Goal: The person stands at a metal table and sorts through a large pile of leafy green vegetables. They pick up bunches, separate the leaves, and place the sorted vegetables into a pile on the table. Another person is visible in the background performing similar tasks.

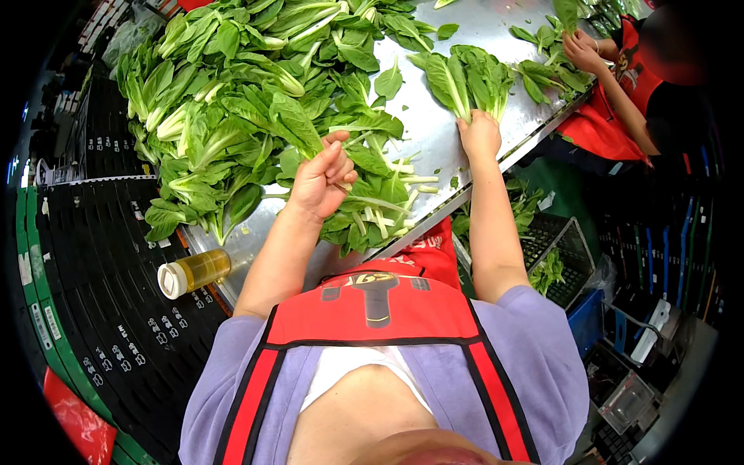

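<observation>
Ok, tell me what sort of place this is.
Probably a produce sorting area: heaped leafy greens on a metal table, a black crate with more, and a co-worker's red apron.

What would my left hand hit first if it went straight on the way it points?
Apart from the leaf it holds, your left hand would probably meet the pile of greens, though its height above them is unclear.

Leafy bunch point(471, 77) on metal table point(425, 143), perhaps two heads, and tilted green leaf point(295, 124).
</observation>
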The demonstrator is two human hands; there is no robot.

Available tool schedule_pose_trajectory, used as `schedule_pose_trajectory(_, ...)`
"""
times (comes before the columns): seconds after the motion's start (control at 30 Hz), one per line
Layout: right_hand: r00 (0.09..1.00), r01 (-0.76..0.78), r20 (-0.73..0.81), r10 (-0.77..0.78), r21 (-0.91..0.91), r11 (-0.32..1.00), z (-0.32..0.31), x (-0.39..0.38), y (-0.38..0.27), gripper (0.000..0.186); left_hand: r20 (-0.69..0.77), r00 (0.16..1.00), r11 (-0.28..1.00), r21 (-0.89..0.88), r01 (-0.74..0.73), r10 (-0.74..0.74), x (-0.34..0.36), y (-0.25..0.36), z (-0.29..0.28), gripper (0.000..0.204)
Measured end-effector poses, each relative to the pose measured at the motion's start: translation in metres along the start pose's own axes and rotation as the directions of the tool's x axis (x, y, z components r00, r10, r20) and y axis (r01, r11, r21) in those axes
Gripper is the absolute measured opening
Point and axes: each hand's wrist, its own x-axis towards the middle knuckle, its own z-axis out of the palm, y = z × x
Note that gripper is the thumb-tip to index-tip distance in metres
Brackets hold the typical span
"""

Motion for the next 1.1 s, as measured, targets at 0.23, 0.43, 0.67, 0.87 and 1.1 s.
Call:
schedule_pose_trajectory(0.23,0.864,-0.504,0.504,0.002,0.864,-0.003,-0.057,-0.026,-0.078,0.024,-0.180,0.982,0.998,-0.017,-0.068,0.064,0.004,-0.008,-0.007,0.009)
schedule_pose_trajectory(0.43,0.835,-0.549,0.502,-0.225,0.725,-0.415,-0.072,-0.065,-0.146,0.027,-0.209,0.965,0.987,0.072,-0.147,0.159,0.007,-0.001,0.017,0.015)
schedule_pose_trajectory(0.67,0.877,-0.474,0.421,-0.233,0.839,-0.268,-0.081,-0.082,-0.183,0.031,-0.132,0.946,0.937,0.230,-0.262,0.297,0.010,0.003,0.029,0.039)
schedule_pose_trajectory(0.87,0.848,-0.530,0.492,-0.198,0.793,-0.301,-0.067,-0.090,-0.179,0.025,-0.157,0.879,0.812,0.482,-0.329,0.449,0.011,-0.002,0.013,0.019)
schedule_pose_trajectory(1.1,0.943,-0.321,0.303,-0.135,0.936,-0.141,-0.067,-0.097,-0.183,0.030,-0.148,0.899,0.791,0.549,-0.272,0.412,0.011,-0.002,0.012,0.018)
